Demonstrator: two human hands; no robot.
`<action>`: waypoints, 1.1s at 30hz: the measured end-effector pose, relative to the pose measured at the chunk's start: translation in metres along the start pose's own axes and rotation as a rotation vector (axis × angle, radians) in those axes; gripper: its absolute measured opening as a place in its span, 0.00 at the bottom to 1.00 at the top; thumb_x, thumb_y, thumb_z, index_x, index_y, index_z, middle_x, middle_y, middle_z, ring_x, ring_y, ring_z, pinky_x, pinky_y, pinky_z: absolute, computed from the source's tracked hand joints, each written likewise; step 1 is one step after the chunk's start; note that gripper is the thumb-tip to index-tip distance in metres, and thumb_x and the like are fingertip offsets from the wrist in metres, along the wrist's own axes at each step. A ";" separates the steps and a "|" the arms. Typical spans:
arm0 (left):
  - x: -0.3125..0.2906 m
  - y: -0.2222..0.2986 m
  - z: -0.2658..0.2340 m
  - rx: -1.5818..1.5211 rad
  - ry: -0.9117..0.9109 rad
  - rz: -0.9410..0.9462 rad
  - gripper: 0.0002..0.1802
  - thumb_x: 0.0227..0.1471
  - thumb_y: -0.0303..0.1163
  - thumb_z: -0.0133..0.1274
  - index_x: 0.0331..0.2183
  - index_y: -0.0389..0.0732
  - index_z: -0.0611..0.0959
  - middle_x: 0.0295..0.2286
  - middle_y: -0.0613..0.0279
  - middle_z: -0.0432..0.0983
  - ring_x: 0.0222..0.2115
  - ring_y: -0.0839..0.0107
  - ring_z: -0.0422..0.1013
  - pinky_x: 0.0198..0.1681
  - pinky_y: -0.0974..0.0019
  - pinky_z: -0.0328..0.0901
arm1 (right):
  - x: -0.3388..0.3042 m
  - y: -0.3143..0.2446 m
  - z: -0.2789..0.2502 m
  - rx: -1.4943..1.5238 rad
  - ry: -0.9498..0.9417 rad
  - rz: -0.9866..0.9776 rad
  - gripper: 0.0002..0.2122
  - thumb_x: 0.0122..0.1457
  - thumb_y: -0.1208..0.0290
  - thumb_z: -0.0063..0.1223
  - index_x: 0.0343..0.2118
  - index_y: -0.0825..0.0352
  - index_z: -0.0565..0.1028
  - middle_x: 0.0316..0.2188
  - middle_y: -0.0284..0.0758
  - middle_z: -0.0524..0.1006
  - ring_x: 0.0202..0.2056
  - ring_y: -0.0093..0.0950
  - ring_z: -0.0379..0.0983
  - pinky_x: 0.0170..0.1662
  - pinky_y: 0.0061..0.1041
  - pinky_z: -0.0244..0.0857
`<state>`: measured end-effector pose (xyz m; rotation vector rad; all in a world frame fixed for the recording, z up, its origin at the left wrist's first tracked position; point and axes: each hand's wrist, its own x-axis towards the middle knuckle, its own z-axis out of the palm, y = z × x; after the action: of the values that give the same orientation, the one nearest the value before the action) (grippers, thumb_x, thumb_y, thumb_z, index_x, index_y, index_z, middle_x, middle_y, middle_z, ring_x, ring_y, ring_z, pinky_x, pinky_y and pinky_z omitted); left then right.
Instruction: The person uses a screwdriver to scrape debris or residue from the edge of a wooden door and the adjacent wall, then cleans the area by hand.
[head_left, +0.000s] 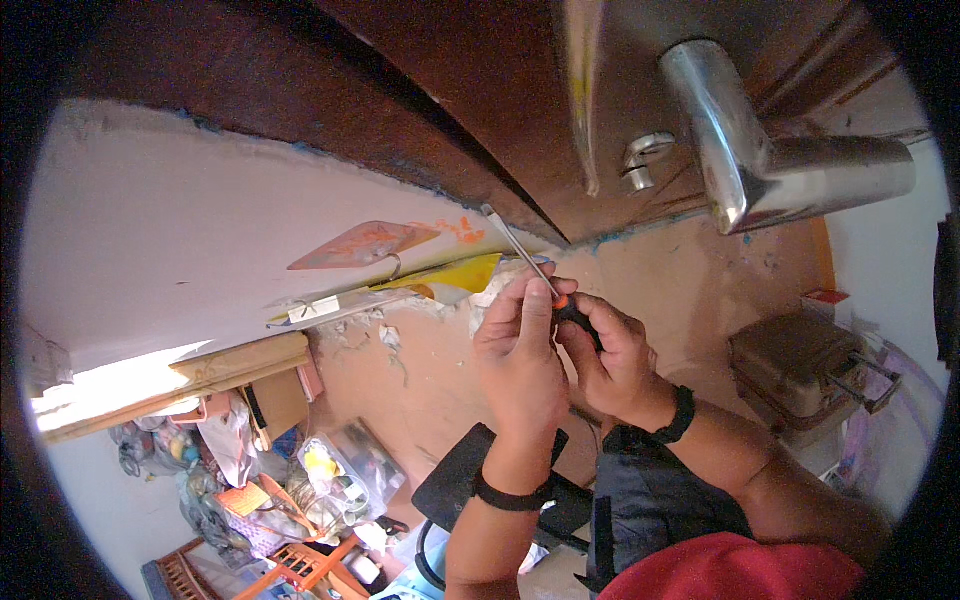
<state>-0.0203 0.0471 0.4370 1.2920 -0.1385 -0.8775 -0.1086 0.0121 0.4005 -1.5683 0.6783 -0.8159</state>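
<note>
A screwdriver (pixel 520 250) with a long metal shaft, a flat-looking tip and a black and orange handle is held in front of me, its tip pointing up and to the left. My left hand (pixel 525 350) is closed with thumb and fingers around the shaft close to the handle. On the black handle, my right hand (pixel 612 355) is closed, partly covering it. Beyond the tip is the dark brown wooden surface (pixel 480 120), seemingly a door, with a shiny metal lever handle (pixel 740 150) and a small round metal fitting (pixel 645 158) on the right.
Left of the tip, a pale wall (pixel 200 220) bears an orange-pink diamond shape (pixel 360 245). Yellow sheeting (pixel 465 275) lies along its base. At right stands a brown suitcase (pixel 790 365). Bags and an orange chair-like frame (pixel 305 565) crowd the lower left, near a black seat (pixel 460 470).
</note>
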 end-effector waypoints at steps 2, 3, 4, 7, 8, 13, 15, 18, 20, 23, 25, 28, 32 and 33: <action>-0.001 -0.001 0.001 -0.016 -0.003 0.010 0.12 0.57 0.29 0.48 0.40 0.31 0.78 0.30 0.60 0.77 0.32 0.76 0.71 0.39 0.75 0.64 | -0.002 0.000 0.003 -0.023 0.045 -0.009 0.14 0.56 0.81 0.48 0.46 0.72 0.68 0.38 0.46 0.76 0.35 0.36 0.76 0.38 0.28 0.70; -0.002 -0.001 0.001 -0.031 -0.005 0.019 0.12 0.57 0.29 0.48 0.40 0.31 0.78 0.30 0.60 0.77 0.31 0.77 0.71 0.39 0.75 0.64 | -0.001 0.000 0.004 -0.026 0.045 -0.008 0.14 0.56 0.81 0.48 0.46 0.72 0.68 0.38 0.46 0.76 0.35 0.36 0.76 0.38 0.28 0.70; -0.002 0.000 0.002 -0.033 -0.005 0.017 0.12 0.57 0.29 0.48 0.40 0.31 0.78 0.30 0.60 0.77 0.31 0.77 0.71 0.39 0.75 0.64 | 0.002 0.001 0.005 -0.024 0.043 -0.043 0.14 0.56 0.81 0.47 0.47 0.72 0.67 0.38 0.46 0.76 0.35 0.35 0.77 0.38 0.27 0.69; -0.003 0.005 0.003 -0.038 -0.030 0.044 0.11 0.58 0.29 0.48 0.39 0.32 0.78 0.29 0.61 0.77 0.31 0.78 0.70 0.38 0.75 0.64 | -0.003 -0.005 0.004 -0.049 0.047 -0.037 0.15 0.56 0.81 0.47 0.48 0.72 0.67 0.39 0.45 0.76 0.35 0.34 0.76 0.38 0.27 0.69; -0.005 0.002 0.002 -0.004 -0.016 0.005 0.11 0.58 0.29 0.48 0.39 0.32 0.78 0.29 0.61 0.77 0.31 0.78 0.70 0.38 0.76 0.64 | -0.005 -0.007 0.004 -0.069 0.050 -0.001 0.15 0.56 0.81 0.47 0.48 0.72 0.67 0.39 0.45 0.76 0.35 0.33 0.76 0.37 0.27 0.69; -0.003 0.005 0.003 0.025 -0.024 0.001 0.11 0.58 0.29 0.47 0.39 0.32 0.78 0.30 0.62 0.76 0.31 0.79 0.69 0.38 0.76 0.63 | 0.000 -0.008 0.008 -0.078 0.086 -0.065 0.16 0.56 0.81 0.48 0.48 0.72 0.67 0.41 0.45 0.75 0.36 0.35 0.76 0.38 0.28 0.70; -0.003 0.005 0.003 0.037 -0.042 0.053 0.11 0.58 0.29 0.47 0.39 0.32 0.78 0.30 0.62 0.76 0.31 0.79 0.69 0.38 0.76 0.63 | -0.001 -0.007 0.008 -0.108 0.115 -0.113 0.16 0.55 0.80 0.49 0.48 0.72 0.67 0.41 0.46 0.75 0.37 0.35 0.76 0.39 0.28 0.69; -0.006 0.000 0.001 0.055 -0.021 -0.030 0.11 0.58 0.29 0.47 0.39 0.32 0.78 0.30 0.62 0.76 0.32 0.79 0.69 0.38 0.76 0.63 | -0.007 -0.001 0.008 -0.099 0.098 -0.047 0.16 0.55 0.80 0.49 0.49 0.72 0.67 0.42 0.46 0.75 0.39 0.35 0.76 0.41 0.28 0.69; -0.004 -0.001 0.001 0.044 -0.035 -0.010 0.11 0.58 0.28 0.47 0.39 0.32 0.78 0.30 0.62 0.76 0.32 0.79 0.69 0.38 0.76 0.64 | -0.006 -0.002 0.007 -0.063 0.083 -0.020 0.16 0.55 0.80 0.49 0.48 0.72 0.67 0.43 0.46 0.75 0.39 0.36 0.76 0.41 0.28 0.69; -0.004 0.004 0.004 0.013 -0.037 0.061 0.11 0.58 0.28 0.47 0.39 0.32 0.78 0.30 0.62 0.76 0.32 0.79 0.69 0.38 0.76 0.64 | 0.002 -0.009 0.009 -0.056 0.109 -0.104 0.16 0.55 0.80 0.49 0.48 0.72 0.67 0.43 0.46 0.75 0.38 0.35 0.76 0.40 0.28 0.69; -0.006 0.005 0.004 0.020 -0.031 0.047 0.11 0.58 0.28 0.47 0.39 0.32 0.78 0.30 0.62 0.76 0.32 0.79 0.69 0.38 0.77 0.64 | -0.002 -0.009 0.008 -0.058 0.105 -0.058 0.16 0.55 0.80 0.49 0.48 0.72 0.68 0.42 0.46 0.75 0.38 0.35 0.76 0.40 0.28 0.69; -0.005 -0.005 -0.001 0.047 -0.053 -0.040 0.11 0.58 0.29 0.47 0.39 0.32 0.78 0.30 0.62 0.76 0.32 0.79 0.69 0.38 0.77 0.64 | -0.009 -0.001 0.005 -0.080 0.101 -0.024 0.16 0.55 0.80 0.49 0.48 0.72 0.68 0.43 0.46 0.75 0.39 0.35 0.76 0.40 0.28 0.69; -0.004 0.001 0.004 0.038 -0.031 0.061 0.11 0.58 0.28 0.46 0.39 0.32 0.78 0.30 0.62 0.76 0.32 0.79 0.69 0.38 0.77 0.63 | 0.000 -0.011 0.002 -0.072 0.059 -0.006 0.15 0.55 0.81 0.48 0.47 0.72 0.68 0.43 0.46 0.75 0.39 0.37 0.76 0.40 0.30 0.70; -0.005 0.004 0.008 0.026 -0.032 0.080 0.11 0.58 0.29 0.46 0.39 0.32 0.78 0.30 0.62 0.76 0.32 0.79 0.69 0.38 0.77 0.64 | 0.000 -0.012 0.002 -0.077 0.064 -0.005 0.15 0.55 0.81 0.48 0.47 0.72 0.68 0.43 0.46 0.75 0.39 0.37 0.76 0.40 0.30 0.70</action>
<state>-0.0261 0.0443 0.4453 1.2880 -0.2256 -0.8309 -0.1074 0.0146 0.4120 -1.6193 0.7604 -0.8552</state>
